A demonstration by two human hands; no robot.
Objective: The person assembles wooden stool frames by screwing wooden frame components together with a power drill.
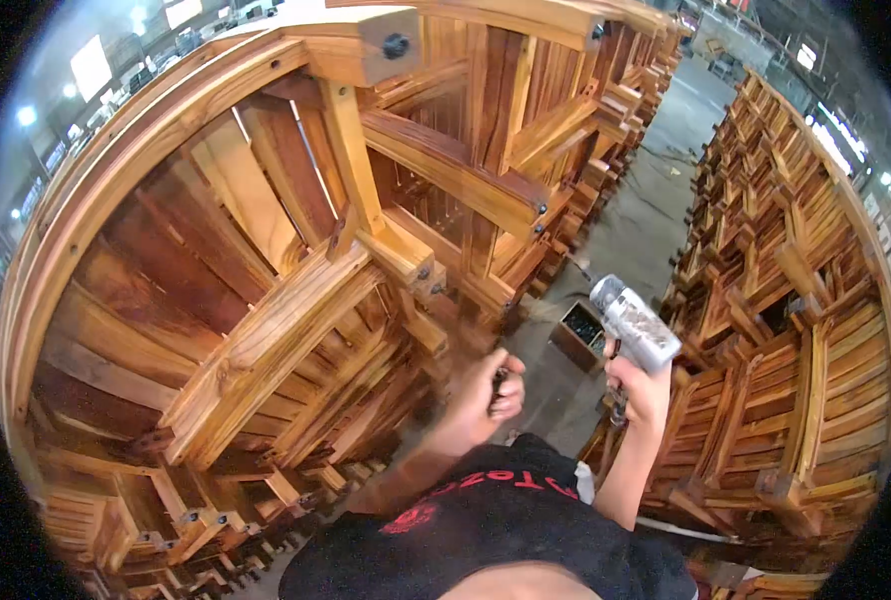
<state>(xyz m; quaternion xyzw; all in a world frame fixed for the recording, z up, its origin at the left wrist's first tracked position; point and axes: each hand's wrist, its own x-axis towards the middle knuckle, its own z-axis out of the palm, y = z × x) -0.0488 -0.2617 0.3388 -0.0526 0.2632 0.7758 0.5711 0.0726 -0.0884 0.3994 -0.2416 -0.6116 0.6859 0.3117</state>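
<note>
The silver power tool (634, 325) is raised in the air over the grey floor (646, 215), and the right hand (642, 385) has its grip clamped on the handle. The left hand (491, 390) is closed on a small dark object. Left stands a wooden frame (296, 300); below, a small box (578, 335).

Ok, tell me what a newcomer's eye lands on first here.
First the big wooden frame looming on the left, its slats and bolted joints filling half the view. Then the silver power tool held up in the right hand at centre right, with the left hand closed on something small beside it. Stacked wooden furniture lines the right side of a concrete aisle.
</note>
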